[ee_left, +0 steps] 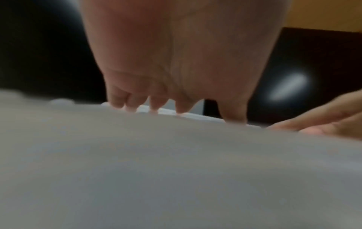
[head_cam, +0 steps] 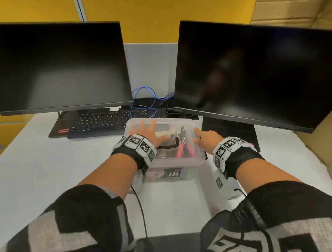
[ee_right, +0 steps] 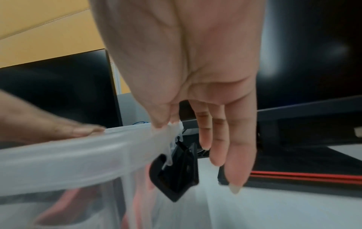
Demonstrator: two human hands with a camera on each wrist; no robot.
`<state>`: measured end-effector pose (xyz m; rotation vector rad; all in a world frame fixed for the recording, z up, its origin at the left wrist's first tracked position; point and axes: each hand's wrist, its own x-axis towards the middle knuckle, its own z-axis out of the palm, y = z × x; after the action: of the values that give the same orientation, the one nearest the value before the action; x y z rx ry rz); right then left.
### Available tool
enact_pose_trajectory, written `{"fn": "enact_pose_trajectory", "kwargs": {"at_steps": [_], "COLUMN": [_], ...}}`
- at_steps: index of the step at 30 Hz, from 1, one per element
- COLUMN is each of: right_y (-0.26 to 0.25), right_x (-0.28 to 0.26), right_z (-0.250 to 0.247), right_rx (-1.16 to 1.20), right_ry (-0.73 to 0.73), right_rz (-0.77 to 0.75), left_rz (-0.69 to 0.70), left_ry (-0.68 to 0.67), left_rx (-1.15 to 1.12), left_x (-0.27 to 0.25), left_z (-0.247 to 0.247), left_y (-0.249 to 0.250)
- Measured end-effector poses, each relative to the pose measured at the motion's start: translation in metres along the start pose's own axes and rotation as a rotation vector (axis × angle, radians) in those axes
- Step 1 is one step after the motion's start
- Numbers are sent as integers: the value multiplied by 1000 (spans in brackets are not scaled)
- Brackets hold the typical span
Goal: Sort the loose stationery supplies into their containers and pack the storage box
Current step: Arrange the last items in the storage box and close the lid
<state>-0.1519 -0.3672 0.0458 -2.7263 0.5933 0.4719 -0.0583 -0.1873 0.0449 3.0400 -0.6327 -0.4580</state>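
A clear plastic storage box (head_cam: 172, 165) labelled CASA BOX stands mid-table with its translucent lid (head_cam: 162, 124) on top. Through the lid show pink-handled pliers (head_cam: 184, 151) and a black-rimmed container (head_cam: 167, 144). My left hand (head_cam: 147, 132) lies flat on the lid's left half with its fingers spread; in the left wrist view the left hand (ee_left: 176, 65) touches the lid (ee_left: 176, 170) with its fingertips. My right hand (head_cam: 204, 137) rests at the lid's right edge. The right hand (ee_right: 205, 100) has straight fingers hanging beside the black side latch (ee_right: 176, 175).
Two dark monitors (head_cam: 53, 66) (head_cam: 256, 74) stand behind the box, with a black keyboard (head_cam: 102, 120) and a blue cable (head_cam: 145, 99) between them. The right monitor's base (head_cam: 232, 133) lies just right of the box. Cardboard (head_cam: 320, 148) borders the table's right side.
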Motion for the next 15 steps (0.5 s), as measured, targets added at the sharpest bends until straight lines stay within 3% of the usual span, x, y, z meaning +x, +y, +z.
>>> {"fn": "enact_pose_trajectory", "kwargs": {"at_steps": [9, 13, 15], "right_y": [12, 18, 17], "right_x": [-14, -14, -14], "right_z": [1, 7, 9], "right_rx": [368, 711, 835], "right_ry": [-124, -295, -309], "right_rz": [-2, 11, 25], "left_rz": [5, 0, -2], "left_ry": [-112, -165, -181], "left_rx": [-12, -19, -28], "left_x": [-8, -6, -6], "left_z": [2, -4, -5], "left_y": [3, 4, 5]}}
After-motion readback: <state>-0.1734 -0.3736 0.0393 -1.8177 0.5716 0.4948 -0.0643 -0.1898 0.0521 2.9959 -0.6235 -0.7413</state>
